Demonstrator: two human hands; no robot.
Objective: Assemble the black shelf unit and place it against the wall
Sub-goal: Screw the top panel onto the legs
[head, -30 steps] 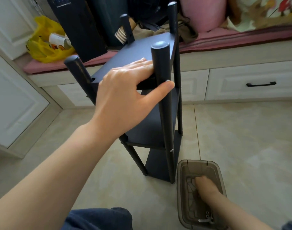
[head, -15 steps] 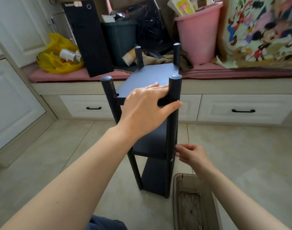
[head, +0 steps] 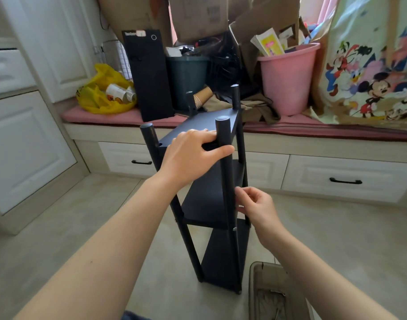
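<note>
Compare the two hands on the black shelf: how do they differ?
The left hand, higher, grips the top board, thumb across the front post. The right hand is lower, fingertips pinched beside that post; whether they hold anything is unclear. Both meet the same post.

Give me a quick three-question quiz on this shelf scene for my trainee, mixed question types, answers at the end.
1. True or false: the left hand grips the top board of the shelf.
2. Which sits on the bench? A: pink bucket; B: red ladder; C: blue chair.
3. How many boards does the shelf have?
Key: 1 true; 2 A; 3 three.
</note>
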